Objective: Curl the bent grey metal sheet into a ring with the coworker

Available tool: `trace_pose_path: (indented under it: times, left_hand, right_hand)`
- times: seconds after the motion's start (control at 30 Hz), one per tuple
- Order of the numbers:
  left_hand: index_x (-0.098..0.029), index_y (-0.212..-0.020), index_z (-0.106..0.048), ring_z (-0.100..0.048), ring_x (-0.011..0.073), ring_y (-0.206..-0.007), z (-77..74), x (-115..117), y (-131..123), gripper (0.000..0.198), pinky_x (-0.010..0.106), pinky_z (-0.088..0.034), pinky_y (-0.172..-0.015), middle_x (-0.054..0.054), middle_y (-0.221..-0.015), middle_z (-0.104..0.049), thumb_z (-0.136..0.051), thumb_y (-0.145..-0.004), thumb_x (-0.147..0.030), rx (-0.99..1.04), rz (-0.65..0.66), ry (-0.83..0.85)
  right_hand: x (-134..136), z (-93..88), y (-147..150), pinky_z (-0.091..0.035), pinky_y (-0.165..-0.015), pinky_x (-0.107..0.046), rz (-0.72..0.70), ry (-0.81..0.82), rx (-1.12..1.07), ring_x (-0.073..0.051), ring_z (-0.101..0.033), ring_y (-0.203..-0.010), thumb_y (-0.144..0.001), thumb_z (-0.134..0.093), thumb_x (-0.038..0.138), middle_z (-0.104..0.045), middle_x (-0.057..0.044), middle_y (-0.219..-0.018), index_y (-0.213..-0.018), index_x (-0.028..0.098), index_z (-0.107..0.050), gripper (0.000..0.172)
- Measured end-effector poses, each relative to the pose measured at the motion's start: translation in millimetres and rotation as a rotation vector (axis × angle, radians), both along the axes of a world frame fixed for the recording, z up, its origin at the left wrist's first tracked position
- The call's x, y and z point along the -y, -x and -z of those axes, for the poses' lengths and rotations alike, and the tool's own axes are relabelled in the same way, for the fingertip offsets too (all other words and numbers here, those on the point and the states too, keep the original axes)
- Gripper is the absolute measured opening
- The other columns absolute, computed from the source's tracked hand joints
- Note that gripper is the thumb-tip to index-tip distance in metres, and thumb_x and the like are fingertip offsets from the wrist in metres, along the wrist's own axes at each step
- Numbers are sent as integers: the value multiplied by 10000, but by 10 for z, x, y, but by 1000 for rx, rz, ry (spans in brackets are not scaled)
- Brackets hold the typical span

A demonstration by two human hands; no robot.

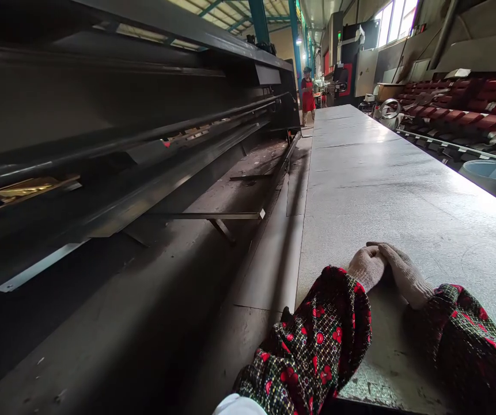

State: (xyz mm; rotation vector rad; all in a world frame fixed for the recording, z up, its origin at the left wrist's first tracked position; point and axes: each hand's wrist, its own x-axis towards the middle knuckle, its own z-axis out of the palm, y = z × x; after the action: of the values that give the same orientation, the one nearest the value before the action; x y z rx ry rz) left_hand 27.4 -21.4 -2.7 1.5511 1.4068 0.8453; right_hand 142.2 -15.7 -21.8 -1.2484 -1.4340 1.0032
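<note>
My left hand (366, 267) and my right hand (405, 273), both in pale knitted work gloves, are folded together on a long grey metal sheet (360, 190). The right fingers lie over the left hand, and part of the left fingers is hidden beneath them. Both hands look closed, and no tool or part shows between them. Dark sleeves with red flowers cover both forearms, which lean on the near end of the sheet.
A long dark machine (144, 138) with an open slot runs along the left. Metal support arms (213, 215) stick out below it over the floor. On the right stand red-slatted racks (468, 115) and a curved sheet-metal piece (492, 176). A person in a red apron (307, 95) stands far ahead.
</note>
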Motion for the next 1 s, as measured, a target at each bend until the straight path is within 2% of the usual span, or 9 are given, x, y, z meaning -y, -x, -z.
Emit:
trace_pose_path:
  times: [0.23,0.43,0.63,1.0]
  left_hand:
    - [-178,-843,-698,-540,127,-661,54,-37,-18,404,216,-396,-602,3,-698,-635,-453,-787,-494,10,-9,5]
    - [-144,-864,-693,-567,149,-772,111,-100,-38,317,205,-428,-676,31,-766,-660,-458,-805,-348,152,27,-54]
    - [-134,-871,-697,-586,184,-761,169,-149,-25,324,228,-455,-679,40,-703,-662,-538,-756,-393,199,12,-14]
    - [-139,-916,-680,-595,180,-717,160,-131,-20,369,234,-447,-649,32,-719,-665,-516,-761,-430,226,49,17]
  right_hand:
    - [22,-56,-5,-396,-942,-321,-50,-3,-3,-201,-577,-1017,-838,-435,484,-677,-19,-1039,-1025,229,-650,382]
    - [18,-24,43,-422,-884,-307,-24,-11,-121,-192,-585,-962,-827,-459,470,-685,-30,-974,-1000,188,-658,386]
    - [19,-64,23,-395,-922,-326,-38,-29,-82,-188,-569,-990,-832,-443,471,-667,-32,-999,-995,203,-661,383]
    - [28,-70,-1,-407,-892,-331,-67,-36,-88,-195,-577,-961,-819,-449,495,-668,-37,-984,-985,203,-659,397]
